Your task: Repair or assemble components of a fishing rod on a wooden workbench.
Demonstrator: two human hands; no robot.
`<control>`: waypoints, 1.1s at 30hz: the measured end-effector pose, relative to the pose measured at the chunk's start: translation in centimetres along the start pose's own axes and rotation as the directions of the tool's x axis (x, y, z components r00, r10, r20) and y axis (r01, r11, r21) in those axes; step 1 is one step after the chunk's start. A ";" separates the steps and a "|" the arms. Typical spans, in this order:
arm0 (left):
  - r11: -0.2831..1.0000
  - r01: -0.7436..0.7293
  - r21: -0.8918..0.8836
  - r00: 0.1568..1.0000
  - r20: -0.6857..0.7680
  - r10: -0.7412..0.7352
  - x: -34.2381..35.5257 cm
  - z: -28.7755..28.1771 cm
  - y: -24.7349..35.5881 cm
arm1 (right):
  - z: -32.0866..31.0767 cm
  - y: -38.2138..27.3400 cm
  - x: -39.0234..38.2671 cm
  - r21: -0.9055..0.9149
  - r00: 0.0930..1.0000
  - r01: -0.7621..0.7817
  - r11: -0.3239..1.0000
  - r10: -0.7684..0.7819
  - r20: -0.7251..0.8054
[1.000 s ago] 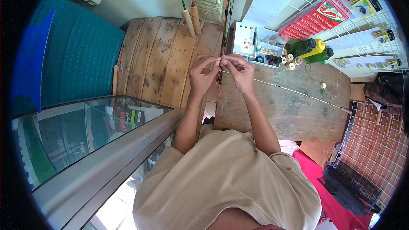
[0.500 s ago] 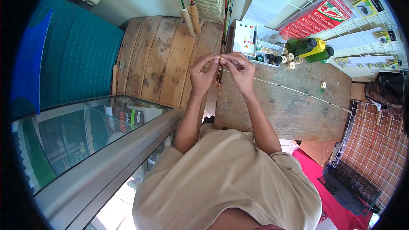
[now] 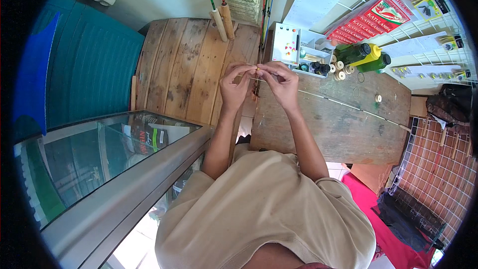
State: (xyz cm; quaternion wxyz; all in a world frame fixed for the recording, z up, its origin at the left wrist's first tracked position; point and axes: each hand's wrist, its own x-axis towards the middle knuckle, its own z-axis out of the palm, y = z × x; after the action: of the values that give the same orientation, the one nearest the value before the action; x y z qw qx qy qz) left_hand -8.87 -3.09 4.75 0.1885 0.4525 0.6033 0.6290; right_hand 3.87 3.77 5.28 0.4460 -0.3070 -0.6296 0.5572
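Observation:
My left hand (image 3: 234, 85) and my right hand (image 3: 282, 83) meet fingertip to fingertip above the near edge of a worn wooden table. Both thumbs and forefingers pinch a tiny yellow piece (image 3: 257, 69), too small to tell its kind. Below and beside my right hand, a thin pale rod (image 3: 348, 108) lies slantwise across the table, its far end passing behind my fingers. A white compartment box (image 3: 306, 38) stands just beyond my right hand, with small coloured beads on its left side and dark little jars at its front.
Wooden spools (image 3: 340, 75) and green and yellow bottles (image 3: 367, 57) stand right of the box. Two cork-handled rods (image 3: 219, 26) lean at the back of a plank table (image 3: 172, 69). A glass-topped case (image 3: 119, 139) is at the left, a wire rack (image 3: 438, 169) at the right.
My left hand has shifted very slightly left, its fingers a little more bent. Both hands still pinch the tiny yellow piece.

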 end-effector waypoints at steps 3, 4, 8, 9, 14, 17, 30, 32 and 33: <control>0.997 -0.042 0.067 0.999 0.014 0.041 0.2 -0.3 0.2 | -0.1 0.2 0.0 0.008 1.000 -0.004 1.000 0.004 0.026; 0.997 -0.042 0.068 0.999 0.013 0.042 0.1 -0.3 0.1 | -0.1 0.2 0.0 0.016 0.999 -0.013 1.000 0.013 0.039; 0.990 0.085 -0.113 0.995 -0.042 -0.090 0.0 0.1 0.0 | 0.0 0.1 0.0 0.092 0.998 -0.041 0.995 0.037 0.043; 0.985 0.098 -0.145 0.992 -0.063 -0.108 0.1 0.1 0.1 | 0.0 0.3 -0.1 0.162 0.998 -0.053 0.985 0.045 0.053; 0.992 0.106 -0.070 0.994 0.045 -0.103 0.1 -0.4 0.2 | 0.0 0.5 -0.2 0.217 0.995 -0.082 0.973 0.067 0.074; 0.998 0.046 -0.049 0.997 0.072 -0.042 0.0 -0.4 0.2 | 0.2 0.5 -0.2 0.230 0.995 -0.073 0.970 0.056 0.081; 0.988 0.125 -0.093 0.990 0.081 -0.118 0.0 -0.4 0.0 | 0.0 0.6 -0.1 0.149 0.990 -0.118 0.982 0.104 0.098; 0.984 0.139 -0.110 0.988 0.075 -0.131 -0.1 -0.4 -0.2 | -0.1 0.5 0.0 0.104 0.989 -0.116 0.988 0.105 0.107; 0.980 0.153 -0.128 0.987 0.071 -0.145 -0.1 -0.4 -0.2 | -0.1 0.4 0.0 0.098 0.984 -0.148 0.984 0.136 0.119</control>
State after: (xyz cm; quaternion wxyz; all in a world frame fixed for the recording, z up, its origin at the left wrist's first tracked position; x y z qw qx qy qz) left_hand -9.25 -3.38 4.56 0.2831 0.4116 0.5862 0.6378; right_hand 3.92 3.90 4.91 0.3849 -0.2954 -0.5992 0.6369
